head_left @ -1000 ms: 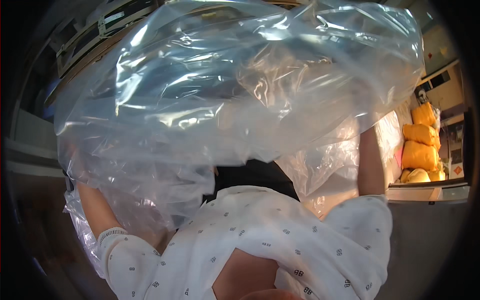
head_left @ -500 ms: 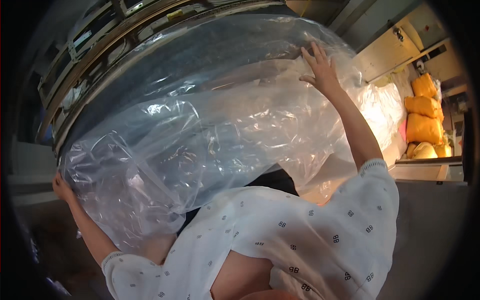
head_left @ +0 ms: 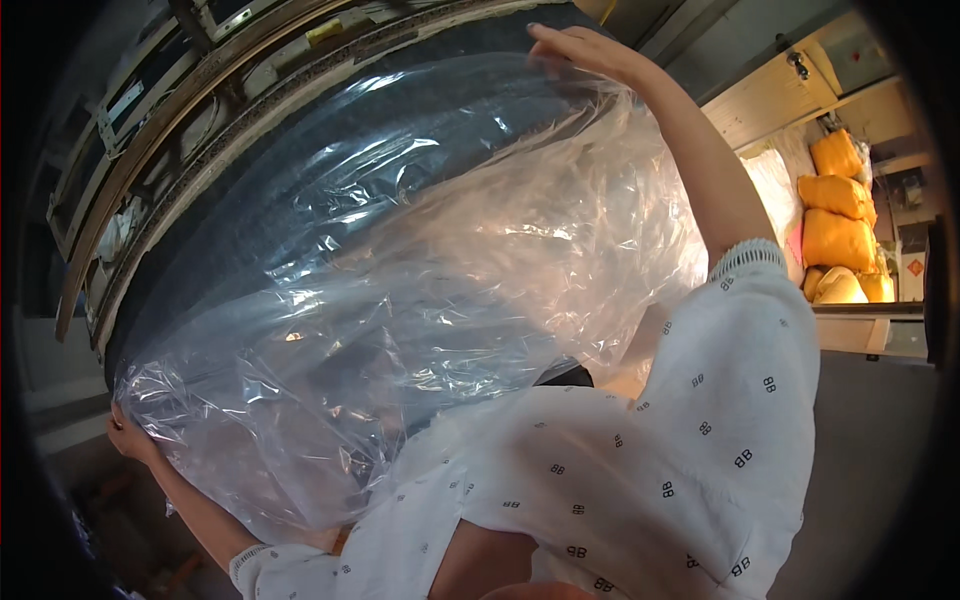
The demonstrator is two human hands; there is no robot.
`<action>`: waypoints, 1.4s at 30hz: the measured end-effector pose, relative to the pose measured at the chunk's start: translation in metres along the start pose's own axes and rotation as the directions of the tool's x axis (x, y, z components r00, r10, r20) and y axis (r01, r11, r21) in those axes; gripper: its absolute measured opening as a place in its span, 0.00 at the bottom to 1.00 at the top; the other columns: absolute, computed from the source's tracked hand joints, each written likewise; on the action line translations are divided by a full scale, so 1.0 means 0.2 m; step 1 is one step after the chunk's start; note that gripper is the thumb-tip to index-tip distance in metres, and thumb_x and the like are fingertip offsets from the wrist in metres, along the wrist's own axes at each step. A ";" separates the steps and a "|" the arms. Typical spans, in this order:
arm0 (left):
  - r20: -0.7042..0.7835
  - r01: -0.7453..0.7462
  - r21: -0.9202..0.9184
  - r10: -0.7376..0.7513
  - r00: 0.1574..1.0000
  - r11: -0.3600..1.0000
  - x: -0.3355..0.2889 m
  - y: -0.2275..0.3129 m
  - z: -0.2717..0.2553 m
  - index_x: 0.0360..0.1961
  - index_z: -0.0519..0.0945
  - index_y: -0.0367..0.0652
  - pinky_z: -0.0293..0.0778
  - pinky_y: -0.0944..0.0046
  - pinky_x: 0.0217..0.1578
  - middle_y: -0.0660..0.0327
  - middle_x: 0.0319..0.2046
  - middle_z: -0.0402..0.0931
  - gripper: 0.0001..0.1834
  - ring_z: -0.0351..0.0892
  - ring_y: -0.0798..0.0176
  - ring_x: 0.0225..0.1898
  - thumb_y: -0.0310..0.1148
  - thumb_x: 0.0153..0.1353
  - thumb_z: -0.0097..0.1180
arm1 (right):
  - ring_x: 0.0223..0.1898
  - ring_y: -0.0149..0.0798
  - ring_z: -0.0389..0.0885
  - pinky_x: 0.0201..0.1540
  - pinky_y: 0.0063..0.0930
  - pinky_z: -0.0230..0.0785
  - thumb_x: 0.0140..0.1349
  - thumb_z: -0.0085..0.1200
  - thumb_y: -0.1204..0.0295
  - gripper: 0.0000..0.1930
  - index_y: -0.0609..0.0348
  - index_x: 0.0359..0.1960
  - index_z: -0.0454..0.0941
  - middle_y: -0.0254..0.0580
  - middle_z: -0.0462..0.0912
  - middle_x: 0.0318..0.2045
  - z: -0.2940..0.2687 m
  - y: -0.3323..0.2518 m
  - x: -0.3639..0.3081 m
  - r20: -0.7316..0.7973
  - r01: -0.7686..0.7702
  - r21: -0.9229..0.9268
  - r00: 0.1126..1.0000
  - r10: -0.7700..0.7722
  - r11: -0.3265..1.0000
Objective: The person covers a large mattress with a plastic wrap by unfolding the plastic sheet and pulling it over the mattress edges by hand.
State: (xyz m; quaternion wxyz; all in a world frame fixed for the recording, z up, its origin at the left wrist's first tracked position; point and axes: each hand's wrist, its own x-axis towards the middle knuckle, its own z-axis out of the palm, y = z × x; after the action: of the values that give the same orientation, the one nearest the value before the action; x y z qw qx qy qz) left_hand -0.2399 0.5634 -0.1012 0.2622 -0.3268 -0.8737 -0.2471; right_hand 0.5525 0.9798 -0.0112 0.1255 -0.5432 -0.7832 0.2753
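A large, clear plastic sheet (head_left: pixel 430 270), wrinkled and glossy, spreads across a dark, padded-looking surface (head_left: pixel 490 45) and drapes down toward my body. My left hand (head_left: pixel 130 437) is closed on the sheet's gathered left edge. Its fingertips are partly hidden by the film and the angle. At the far side, my right hand (head_left: pixel 585 55) reaches over the sheet's far edge with fingers stretched leftward and somewhat apart. Film bunches just under that hand and wrist.
A wooden and metal frame (head_left: pixel 190 95) with slats runs along the far left side. Stacked orange bundles (head_left: pixel 838 238) stand at the right, beside a pale door-like panel (head_left: pixel 770 90). A grey surface (head_left: pixel 870 450) lies at the lower right.
My right hand has moved farther away and to the left, over the far edge. The sheet's creases have shifted, showing more of the dark surface beneath. My left hand stays at the left edge, slightly lower.
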 end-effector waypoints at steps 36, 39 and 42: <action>-0.008 0.001 -0.098 -0.002 1.000 0.995 0.08 -0.10 -0.05 0.35 0.81 0.42 0.69 0.65 0.37 0.59 0.32 0.80 0.20 0.76 0.62 0.33 0.49 0.54 0.55 | 0.17 0.20 0.63 0.18 0.18 0.54 0.58 0.47 0.70 0.06 0.59 0.27 0.72 0.27 0.68 0.16 0.50 0.02 -0.67 0.622 -0.219 0.289 0.783 -0.009 0.932; -0.009 0.119 -0.150 -0.122 0.993 0.982 0.16 0.06 -0.16 0.37 0.82 0.43 0.69 0.65 0.38 0.60 0.33 0.80 0.21 0.76 0.63 0.34 0.50 0.54 0.55 | 0.22 0.23 0.68 0.24 0.19 0.59 0.59 0.46 0.74 0.04 0.61 0.31 0.69 0.30 0.71 0.19 0.64 0.19 -0.63 0.247 0.053 0.341 0.958 -0.144 0.939; -0.142 0.140 -0.439 -0.222 0.965 0.888 0.37 -0.13 -0.40 0.38 0.81 0.38 0.70 0.67 0.39 0.60 0.35 0.80 0.20 0.76 0.65 0.36 0.46 0.55 0.56 | 0.31 0.27 0.75 0.35 0.21 0.67 0.57 0.49 0.78 0.05 0.65 0.35 0.70 0.37 0.75 0.25 0.81 0.16 -0.52 -0.058 0.322 0.424 0.942 -0.330 0.847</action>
State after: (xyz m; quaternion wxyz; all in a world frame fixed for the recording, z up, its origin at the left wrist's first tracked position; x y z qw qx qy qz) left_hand -0.2824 0.5305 -0.0018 0.2419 -0.2678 -0.7967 -0.4848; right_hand 0.5366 0.8447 -0.1508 0.2795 -0.3592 -0.7854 0.4195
